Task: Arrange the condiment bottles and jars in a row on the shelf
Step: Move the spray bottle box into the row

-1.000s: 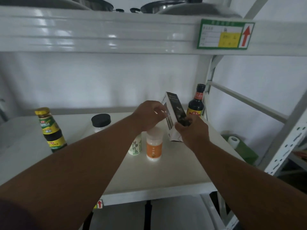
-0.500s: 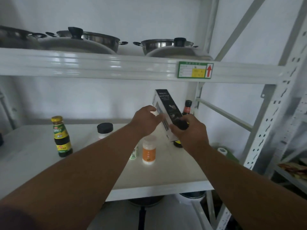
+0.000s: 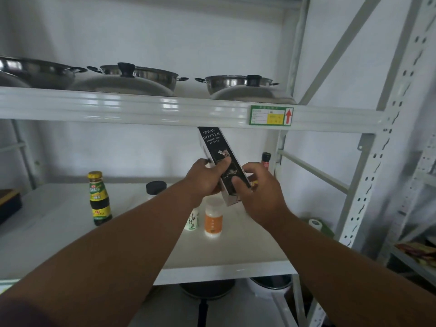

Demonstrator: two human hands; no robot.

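Note:
A tall black-and-white spray bottle box (image 3: 215, 147) is held tilted above the white shelf (image 3: 231, 253), its top leaning left. My left hand (image 3: 204, 179) grips its left side and my right hand (image 3: 256, 192) grips its lower right end. Under the hands stand an orange-labelled white jar (image 3: 213, 220) and a small white bottle with a green label (image 3: 193, 220). A dark sauce bottle with a yellow cap (image 3: 98, 198) stands at the left. A black-lidded jar (image 3: 156, 187) sits behind my left forearm. A dark bottle with a red-labelled neck (image 3: 266, 159) peeks out behind my right hand.
The upper shelf beam (image 3: 141, 107) with a green label (image 3: 271, 115) runs just above the box's top. Steel pots with lids (image 3: 146, 77) stand on it. A diagonal rack brace and upright (image 3: 368, 175) close the right side. A dark box (image 3: 9, 204) lies far left.
The view has tilted up and drawn back. The box has risen toward the upper beam, and both hands have stayed on it, shifting their grip lower along it.

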